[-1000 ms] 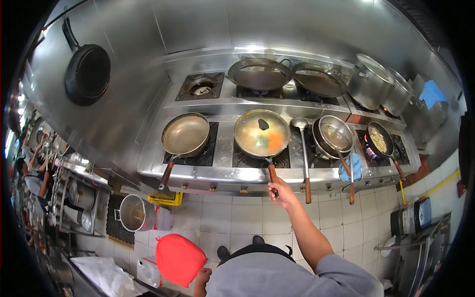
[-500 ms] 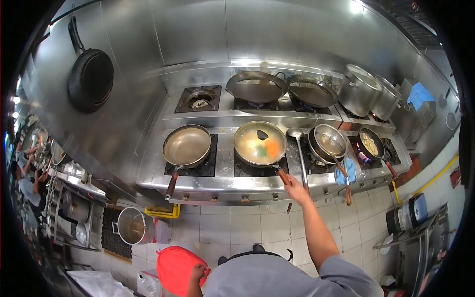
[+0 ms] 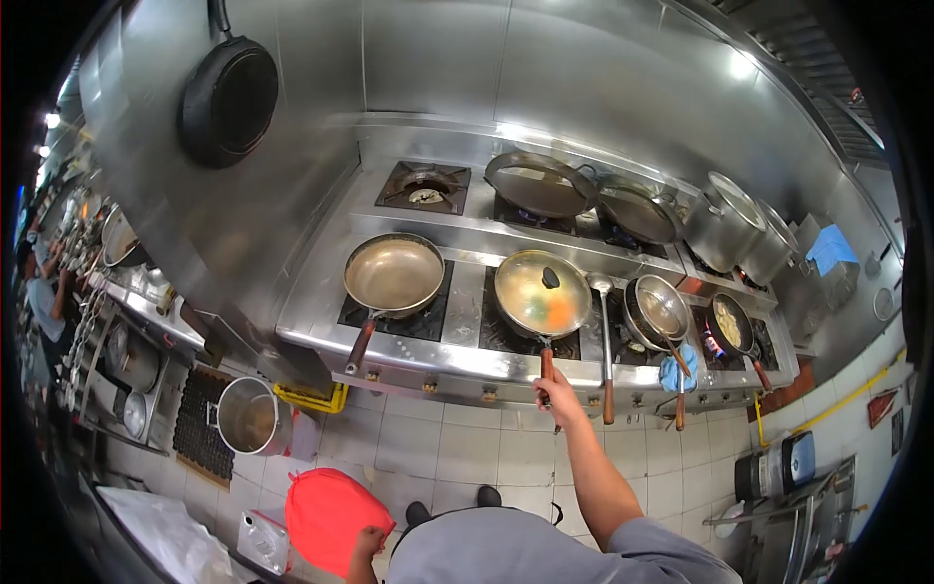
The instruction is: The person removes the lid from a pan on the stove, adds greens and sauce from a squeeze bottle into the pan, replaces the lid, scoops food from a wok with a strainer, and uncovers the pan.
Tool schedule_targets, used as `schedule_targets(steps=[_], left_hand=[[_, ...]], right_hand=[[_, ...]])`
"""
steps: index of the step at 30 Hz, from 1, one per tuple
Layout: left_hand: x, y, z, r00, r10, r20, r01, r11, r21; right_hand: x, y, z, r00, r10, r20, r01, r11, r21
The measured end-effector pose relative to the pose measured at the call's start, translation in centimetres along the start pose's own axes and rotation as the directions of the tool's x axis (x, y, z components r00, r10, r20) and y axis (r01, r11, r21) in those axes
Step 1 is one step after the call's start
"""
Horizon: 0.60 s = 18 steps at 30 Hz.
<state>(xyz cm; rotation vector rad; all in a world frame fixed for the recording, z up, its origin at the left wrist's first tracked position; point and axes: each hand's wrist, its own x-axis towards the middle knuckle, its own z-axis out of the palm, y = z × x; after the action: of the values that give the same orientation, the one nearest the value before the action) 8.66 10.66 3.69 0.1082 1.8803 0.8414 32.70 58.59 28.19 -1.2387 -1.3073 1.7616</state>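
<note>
My right hand [image 3: 557, 400] is closed around the wooden handle of a lidded frying pan [image 3: 506, 316]. The pan sits on a front burner, its handle pointing toward me. Through the glass lid [image 3: 525, 277] with a black knob, orange, green and yellowish food shows. To the left, an uncovered pan [image 3: 393, 275] rests on its own burner with its handle over the stove edge. On the right, a long-handled ladle [image 3: 605, 331] lies against the stove. My left hand [image 3: 368, 541] hangs low with curled fingers, over a red rounded object [image 3: 331, 516]; what it holds, if anything, is hidden.
Strainers over a pot [image 3: 657, 311], a blue cloth [image 3: 678, 370] and a pan of food over flame [image 3: 730, 324] stand farther right. Two woks [image 3: 540, 185] and two stockpots [image 3: 722, 229] occupy the back row. A metal pot [image 3: 251, 417] is on the floor.
My right hand has swung the lidded pan's handle leftward, so it now points more directly at me. The camera view has turned and shifted. My left hand stays low by the red object.
</note>
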Motion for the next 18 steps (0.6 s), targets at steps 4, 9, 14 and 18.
schedule_targets(steps=[4, 9, 14, 18], left_hand=[[-1.4, 0.4, -0.3, 1.0, 0.004, -0.009, -0.004, 1.0, 0.004], [-2.6, 2.3, -0.7, 0.999, -0.001, -0.032, 0.004, 0.996, 0.094], [0.8, 1.4, -1.5, 0.996, 0.077, 0.035, -0.08, 0.99, 0.113], [2.3, 2.5, -1.0, 0.998, 0.005, 0.057, -0.006, 1.0, 0.018]], right_hand=[[-0.2, 0.3, -0.4, 0.989, 0.139, 0.045, -0.145, 0.974, 0.175], [-1.7, 0.0, 0.4, 0.993, 0.112, -0.042, -0.11, 0.993, 0.046], [-2.8, 1.7, 0.9, 0.865, -0.497, -0.073, 0.289, 0.611, -0.737], [-4.0, 0.3, 1.0, 0.943, -0.327, -0.066, 0.171, 0.643, -0.746]])
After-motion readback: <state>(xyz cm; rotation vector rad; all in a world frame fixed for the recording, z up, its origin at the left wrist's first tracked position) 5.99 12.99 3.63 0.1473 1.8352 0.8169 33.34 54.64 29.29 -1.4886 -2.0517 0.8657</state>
